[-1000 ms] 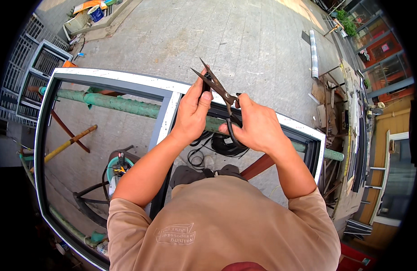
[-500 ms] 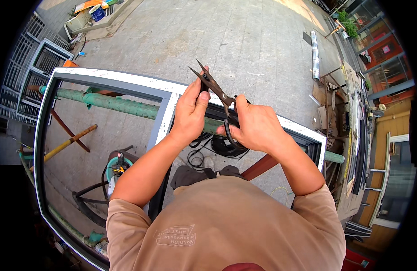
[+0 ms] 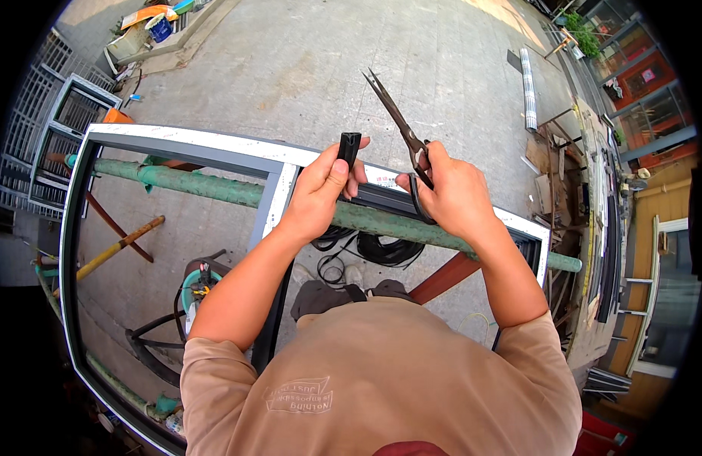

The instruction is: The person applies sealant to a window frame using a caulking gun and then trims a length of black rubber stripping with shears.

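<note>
My left hand (image 3: 320,183) grips a short black rubber seal strip (image 3: 351,146), its end sticking up between thumb and fingers. In my right hand (image 3: 455,190) is a pair of dark metal scissors (image 3: 400,121), blades nearly together and pointing up and away to the left. The scissors are apart from the strip. Both hands are over the far rail of a large grey and white window frame (image 3: 206,140), around which my body stands. Coils of black strip (image 3: 383,249) lie on the ground below, inside the frame's opening.
A green pipe (image 3: 206,182) runs crosswise under the frame, with a yellow-brown pole (image 3: 123,245) at the left. A teal bucket of tools (image 3: 191,290) stands left of my legs. At the right, a cluttered bench (image 3: 586,228) holds long profiles.
The scissors have come away from the strip, and the blades have closed nearly together. My right hand has moved right and the strip's end now shows upright in my left hand.
</note>
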Demonstrator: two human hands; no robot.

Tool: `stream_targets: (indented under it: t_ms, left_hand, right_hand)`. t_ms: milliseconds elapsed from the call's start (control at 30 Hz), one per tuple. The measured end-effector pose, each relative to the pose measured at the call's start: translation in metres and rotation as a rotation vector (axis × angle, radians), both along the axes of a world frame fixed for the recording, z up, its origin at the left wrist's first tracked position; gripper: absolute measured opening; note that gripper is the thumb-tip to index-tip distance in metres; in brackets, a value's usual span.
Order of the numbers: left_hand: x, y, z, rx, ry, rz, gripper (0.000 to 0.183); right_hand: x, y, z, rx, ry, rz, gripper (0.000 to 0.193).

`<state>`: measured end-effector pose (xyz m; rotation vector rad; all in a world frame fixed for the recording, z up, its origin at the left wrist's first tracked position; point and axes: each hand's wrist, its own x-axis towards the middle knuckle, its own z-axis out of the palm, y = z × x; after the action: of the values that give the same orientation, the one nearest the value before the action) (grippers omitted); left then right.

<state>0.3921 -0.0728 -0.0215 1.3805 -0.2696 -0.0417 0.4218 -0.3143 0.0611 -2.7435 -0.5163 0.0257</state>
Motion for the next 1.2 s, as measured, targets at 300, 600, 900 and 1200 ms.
stream_targets:
  t_ms: [300, 600, 900, 1200]
  left_hand:
    - [-0.003, 0.019, 0.005, -0.142, 0.034, -0.088, 0.055]
    - [-0.003, 0.017, 0.005, -0.11, 0.021, -0.128, 0.049]
    - [-0.001, 0.023, -0.002, -0.175, 0.094, -0.223, 0.049]
    - [-0.003, 0.021, 0.0, -0.22, 0.142, -0.291, 0.054]
  right_hand:
    - [0.008, -0.019, 0.007, -0.073, -0.222, 0.299, 0.066]
    - [0.011, -0.012, 0.01, -0.125, -0.268, 0.379, 0.067]
    - [0.011, -0.018, 0.026, -0.225, -0.22, 0.457, 0.07]
    - [0.006, -0.024, 0.031, -0.315, -0.18, 0.496, 0.071]
